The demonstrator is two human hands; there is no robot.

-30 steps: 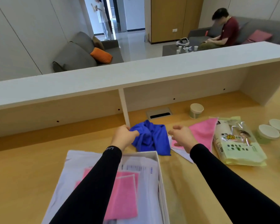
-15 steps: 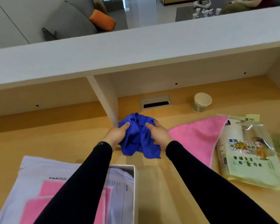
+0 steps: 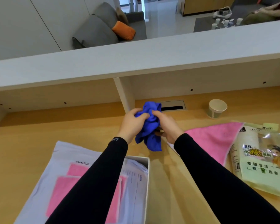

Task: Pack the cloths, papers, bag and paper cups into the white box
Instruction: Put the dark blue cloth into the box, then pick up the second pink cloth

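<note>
From the head camera, the blue cloth (image 3: pixel 149 126) is a deep, bright blue, crumpled into a bunched wad with a loose tail hanging below the grip; the left hand (image 3: pixel 132 122) and the right hand (image 3: pixel 166 125) both close on it from either side, fingers curled into the folds, holding it clear of the wooden desk (image 3: pixel 31 143); nearer the wearer than the grip, the white box (image 3: pixel 146 175) holds printed papers (image 3: pixel 134 178) and flat pink cloths (image 3: pixel 63 188); right of the grip a pink cloth (image 3: pixel 212 139) lies spread, touching a green printed bag (image 3: pixel 262 165); beyond and right stands a paper cup (image 3: pixel 217 108); behind the grip runs a white shelf (image 3: pixel 136 57); past it, a grey sofa (image 3: pixel 97 29) with an orange cushion (image 3: pixel 124 29).
</note>
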